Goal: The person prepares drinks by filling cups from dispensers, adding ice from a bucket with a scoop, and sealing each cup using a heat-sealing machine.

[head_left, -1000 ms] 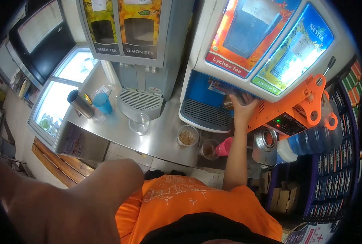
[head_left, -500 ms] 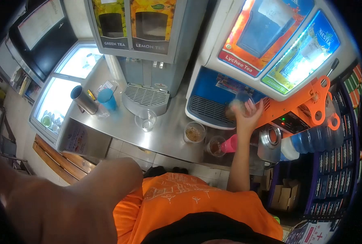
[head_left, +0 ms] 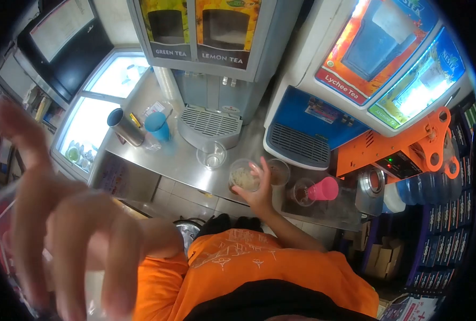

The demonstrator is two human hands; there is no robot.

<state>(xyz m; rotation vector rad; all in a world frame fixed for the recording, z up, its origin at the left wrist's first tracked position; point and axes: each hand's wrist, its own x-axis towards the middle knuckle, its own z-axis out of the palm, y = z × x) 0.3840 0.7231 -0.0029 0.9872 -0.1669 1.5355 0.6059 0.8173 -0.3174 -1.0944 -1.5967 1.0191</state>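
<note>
My right hand (head_left: 260,187) is wrapped round the side of a clear plastic cup (head_left: 242,176) with pale, icy-looking contents, over the steel counter. Just right of it stands another clear cup (head_left: 280,174) with brownish contents, partly behind my fingers. Farther right, a third clear cup (head_left: 303,192) with dark brown contents touches a pink cup (head_left: 324,189) lying on its side. An upright clear cup (head_left: 212,156) is to the left. Large and blurred in the left foreground, my left hand (head_left: 77,224) has its fingers spread, near a transparent item whose kind I cannot make out.
A grey tea dispenser (head_left: 211,59) and a white-and-blue one (head_left: 302,107) stand along the back of the counter (head_left: 165,163). A steel tumbler (head_left: 125,128) and blue cup (head_left: 156,125) are at left. An orange machine (head_left: 377,147) stands at right.
My right hand has moved left from the white-and-blue dispenser to the counter with the clear cup. My left hand has come farther into view with spread fingers. The camera view has shifted.
</note>
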